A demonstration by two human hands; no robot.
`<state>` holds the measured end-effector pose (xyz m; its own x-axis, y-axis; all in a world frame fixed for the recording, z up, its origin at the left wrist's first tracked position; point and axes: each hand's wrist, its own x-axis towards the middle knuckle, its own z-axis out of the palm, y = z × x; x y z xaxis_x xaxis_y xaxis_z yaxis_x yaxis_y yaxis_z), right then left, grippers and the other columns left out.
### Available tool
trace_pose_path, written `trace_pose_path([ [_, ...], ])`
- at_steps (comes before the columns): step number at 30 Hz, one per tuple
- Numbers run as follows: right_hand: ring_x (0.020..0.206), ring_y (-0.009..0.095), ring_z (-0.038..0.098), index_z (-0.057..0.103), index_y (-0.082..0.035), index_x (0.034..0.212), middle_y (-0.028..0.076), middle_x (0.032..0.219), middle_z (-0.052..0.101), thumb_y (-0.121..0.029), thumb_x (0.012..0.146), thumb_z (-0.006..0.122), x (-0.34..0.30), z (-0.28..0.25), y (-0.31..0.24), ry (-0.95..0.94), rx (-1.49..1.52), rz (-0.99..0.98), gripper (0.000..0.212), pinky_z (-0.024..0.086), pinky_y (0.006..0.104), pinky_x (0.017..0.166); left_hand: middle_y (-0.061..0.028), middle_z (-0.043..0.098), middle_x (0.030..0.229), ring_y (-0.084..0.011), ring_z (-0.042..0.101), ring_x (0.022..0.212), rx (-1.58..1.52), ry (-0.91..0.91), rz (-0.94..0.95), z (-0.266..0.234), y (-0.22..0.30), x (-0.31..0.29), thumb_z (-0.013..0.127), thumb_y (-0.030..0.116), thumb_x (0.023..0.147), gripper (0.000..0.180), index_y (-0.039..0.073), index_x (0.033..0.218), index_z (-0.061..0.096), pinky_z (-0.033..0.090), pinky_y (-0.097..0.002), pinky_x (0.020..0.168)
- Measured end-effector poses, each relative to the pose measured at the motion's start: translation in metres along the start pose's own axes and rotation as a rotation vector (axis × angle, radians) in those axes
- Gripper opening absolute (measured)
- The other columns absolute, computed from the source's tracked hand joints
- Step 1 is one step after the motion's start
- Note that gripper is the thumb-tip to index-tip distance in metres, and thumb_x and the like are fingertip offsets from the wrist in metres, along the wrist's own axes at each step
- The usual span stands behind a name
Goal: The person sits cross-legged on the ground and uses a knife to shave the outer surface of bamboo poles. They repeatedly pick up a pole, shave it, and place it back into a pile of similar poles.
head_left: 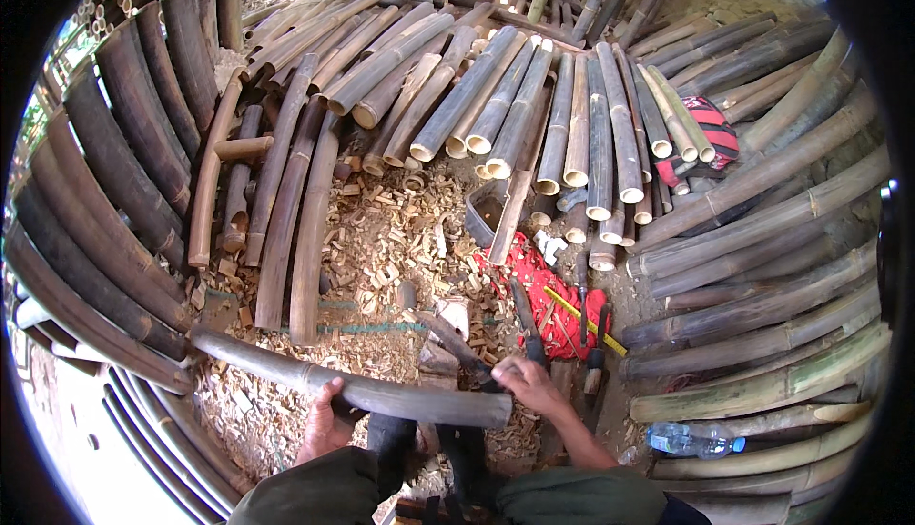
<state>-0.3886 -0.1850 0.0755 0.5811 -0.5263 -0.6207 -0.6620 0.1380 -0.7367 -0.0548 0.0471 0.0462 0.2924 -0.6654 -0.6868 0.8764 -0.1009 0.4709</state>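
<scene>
A dark bamboo pole [410, 398] lies crosswise in front of my knees. My left hand [327, 422] is wrapped round its middle from below, thumb on the near side. My right hand [534, 387] is closed just beyond the pole's right end, at the near end of a dark, long-bladed tool like a machete [456, 344]. The blade slants away to the left over a wooden block [438, 361]. How the fingers sit on its handle is partly hidden. Right of that hand, a knife [527, 320] and another dark-handled tool [598, 353] lie by a red cloth [562, 311].
Wood chips [381, 239] cover the ground. A yellow tape measure [591, 323] crosses the cloth. Cut bamboo lengths [599, 144] lie ahead, with poles stacked left [124, 163] and right [762, 292]. A plastic bottle [694, 441] rests at right; a red-and-black bag [713, 132] is farther off.
</scene>
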Motion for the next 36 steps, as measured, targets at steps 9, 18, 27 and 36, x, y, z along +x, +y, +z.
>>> trace_pose_path([
  [9, 0.132, 0.043, 0.060, 0.046, -0.001, 0.149, 0.027, 0.136, 0.064, -0.054, 0.092, 0.072, 0.003, 0.028, 0.046, 0.367, -0.535, -0.030, 0.083, 0.049, 0.0558, 0.107, -0.0145, 0.063, 0.116, -0.0362, 0.062, 0.114, 0.068, 0.294, 0.089, -0.023, 0.013, 0.058, 0.082, 0.043, 0.093, 0.057, 0.008, 0.130, 0.056, 0.057, -0.0634, 0.087],
  [18, 0.105, 0.050, 0.069, 0.053, 0.001, 0.133, 0.031, 0.113, 0.069, -0.032, 0.090, 0.072, 0.004, 0.054, 0.032, 0.490, -0.433, -0.178, 0.058, 0.055, 0.0552, 0.089, -0.0125, 0.076, 0.092, -0.0199, 0.072, 0.081, 1.190, -0.170, 0.263, 0.002, 0.006, -0.012, 0.090, 0.025, 0.084, 0.054, -0.004, 0.125, 0.068, 0.059, -0.0341, 0.074],
  [27, 0.076, 0.019, 0.067, 0.059, 0.000, 0.116, 0.009, 0.085, 0.069, -0.028, 0.103, 0.064, -0.040, 0.028, 0.008, 0.268, 0.034, -0.224, 0.031, 0.054, 0.0375, 0.072, -0.0135, 0.058, 0.144, -0.0351, 0.052, 0.137, 2.316, -0.367, 0.595, 0.051, 0.081, 0.054, 0.100, 0.039, 0.061, 0.091, 0.011, 0.138, 0.060, 0.041, -0.0556, 0.117],
  [36, 0.085, 0.046, 0.070, 0.053, 0.001, 0.134, 0.026, 0.095, 0.067, -0.023, 0.102, 0.072, -0.046, 0.029, -0.021, 0.303, -0.409, -0.298, 0.044, 0.055, 0.0503, 0.076, -0.0115, 0.074, 0.104, -0.0334, 0.069, 0.112, 2.306, -0.405, 0.637, 0.033, 0.079, 0.075, 0.090, 0.013, 0.063, 0.048, 0.010, 0.104, 0.066, 0.052, -0.0523, 0.105],
])
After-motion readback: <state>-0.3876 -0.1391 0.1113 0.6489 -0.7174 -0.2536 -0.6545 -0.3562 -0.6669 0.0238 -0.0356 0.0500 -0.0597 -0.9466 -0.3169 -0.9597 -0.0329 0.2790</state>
